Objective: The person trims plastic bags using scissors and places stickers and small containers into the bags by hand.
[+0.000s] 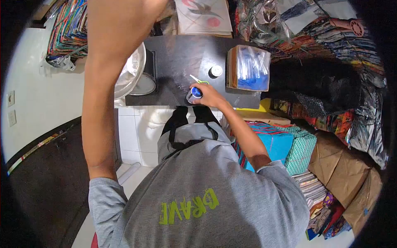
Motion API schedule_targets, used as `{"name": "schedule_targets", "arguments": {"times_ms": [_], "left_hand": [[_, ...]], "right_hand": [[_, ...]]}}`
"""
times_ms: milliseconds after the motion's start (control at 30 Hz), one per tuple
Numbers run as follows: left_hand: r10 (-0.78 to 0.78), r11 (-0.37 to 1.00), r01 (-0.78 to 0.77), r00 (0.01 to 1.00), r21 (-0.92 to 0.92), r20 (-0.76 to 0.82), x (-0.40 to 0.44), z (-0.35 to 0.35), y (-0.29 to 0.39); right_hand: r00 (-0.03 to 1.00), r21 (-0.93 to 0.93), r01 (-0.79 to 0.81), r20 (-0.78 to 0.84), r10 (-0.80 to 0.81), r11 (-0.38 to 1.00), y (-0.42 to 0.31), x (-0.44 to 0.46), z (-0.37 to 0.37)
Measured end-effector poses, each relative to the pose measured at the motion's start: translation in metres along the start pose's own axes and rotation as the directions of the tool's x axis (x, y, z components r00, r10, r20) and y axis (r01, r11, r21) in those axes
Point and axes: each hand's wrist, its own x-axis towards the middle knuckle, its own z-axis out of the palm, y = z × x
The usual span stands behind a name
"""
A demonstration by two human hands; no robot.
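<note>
My right hand (211, 96) is closed around a small round container with a blue top (196, 93), near the front edge of the dark table (175, 56). Just beyond my fingers lies a thin white tool with a green looped handle (199, 80), probably scissors. A small dark jar with a white lid (216, 71) stands further back. My left hand (132, 18) is raised close to the camera at the top; its fingers run out of the frame, so what they do is hidden.
A box of clear and blue plastic packets (250, 68) stands at the table's right. Round metal pans (142, 84) sit on the left. Stacked folded cloths (269, 142) lie below right, beside brown paper (337, 165). Bundled packets (70, 31) fill the upper left.
</note>
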Motion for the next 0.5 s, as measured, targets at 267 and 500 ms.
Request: {"name": "schedule_targets", "arguments": {"times_ms": [267,500], "left_hand": [[0.016,0.992,-0.017,1.000,-0.123,-0.008,-0.029,-0.039,-0.021],[0.127,0.965,-0.134,0.991,-0.227,-0.043,-0.058,-0.076,-0.056]], "right_hand": [[0.998,-0.122,-0.054,-0.026,0.052,0.991,-0.026,0.016,0.007],[0.995,-0.144,-0.097,-0.011,0.096,0.985,-0.061,0.019,0.014]]}}
